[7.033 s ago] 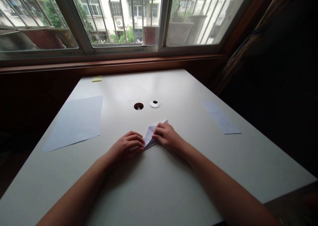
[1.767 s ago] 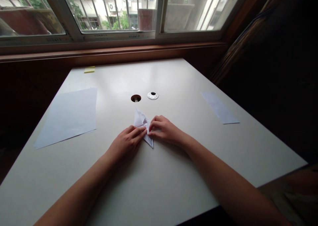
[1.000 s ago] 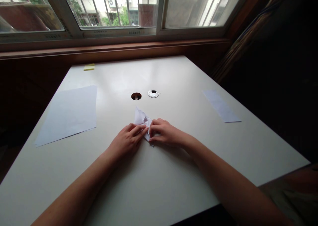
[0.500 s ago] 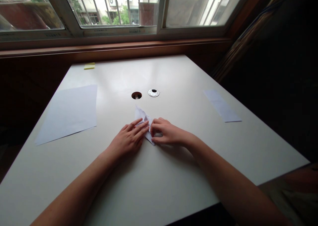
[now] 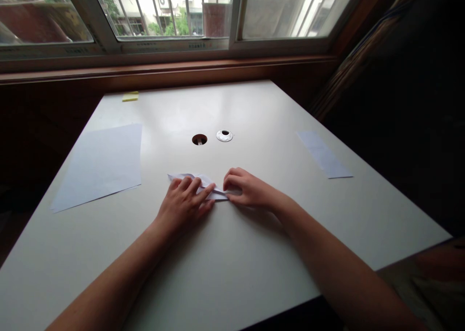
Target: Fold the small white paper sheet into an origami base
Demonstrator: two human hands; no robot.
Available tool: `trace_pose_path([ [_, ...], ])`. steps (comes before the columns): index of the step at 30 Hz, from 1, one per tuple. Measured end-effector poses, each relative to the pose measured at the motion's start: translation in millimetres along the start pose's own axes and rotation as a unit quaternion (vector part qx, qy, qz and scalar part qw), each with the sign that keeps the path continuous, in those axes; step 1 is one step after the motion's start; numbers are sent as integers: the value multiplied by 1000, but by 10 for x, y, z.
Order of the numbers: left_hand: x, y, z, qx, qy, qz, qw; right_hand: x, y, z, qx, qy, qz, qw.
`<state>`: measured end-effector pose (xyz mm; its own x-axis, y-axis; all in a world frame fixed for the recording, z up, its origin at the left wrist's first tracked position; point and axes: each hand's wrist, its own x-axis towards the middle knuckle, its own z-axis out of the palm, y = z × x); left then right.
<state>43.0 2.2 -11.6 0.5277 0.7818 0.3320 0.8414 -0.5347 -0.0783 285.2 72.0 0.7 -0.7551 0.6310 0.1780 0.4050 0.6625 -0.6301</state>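
A small folded white paper (image 5: 203, 181) lies flat on the white table (image 5: 232, 253), its long axis running left to right. My left hand (image 5: 183, 205) rests on top of it with the fingers stretched out and pressed flat. My right hand (image 5: 247, 188) sits at the paper's right tip, fingers curled and pinching that end against the table. Most of the paper is hidden under my left fingers.
A plain white sheet (image 5: 100, 164) lies at the left, a narrow paper strip (image 5: 323, 154) at the right. A round cable hole (image 5: 199, 139) and its white cap (image 5: 224, 135) sit beyond my hands. A yellow sticky pad (image 5: 130, 96) is at the far left corner.
The folded paper has turned from pointing away from me to lying crosswise, flattened. My left hand has spread flat over it; my right hand shifted slightly to its right tip.
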Motion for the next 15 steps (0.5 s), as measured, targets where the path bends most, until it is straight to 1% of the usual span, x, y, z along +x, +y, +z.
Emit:
trace_pose_path([
  [4, 4, -17, -30, 25, 17, 10, 999, -14, 65, -5, -29, 22, -8, 999],
  [8, -1, -20, -27, 5, 34, 29, 999, -14, 87, 24, -34, 34, -13, 999],
  [11, 1, -8, -1, -30, 27, 43, 998, -3, 92, 47, -46, 37, -31, 998],
  [15, 13, 6, 39, -83, -3, 74, 994, 23, 96, 79, -74, 50, -55, 995],
])
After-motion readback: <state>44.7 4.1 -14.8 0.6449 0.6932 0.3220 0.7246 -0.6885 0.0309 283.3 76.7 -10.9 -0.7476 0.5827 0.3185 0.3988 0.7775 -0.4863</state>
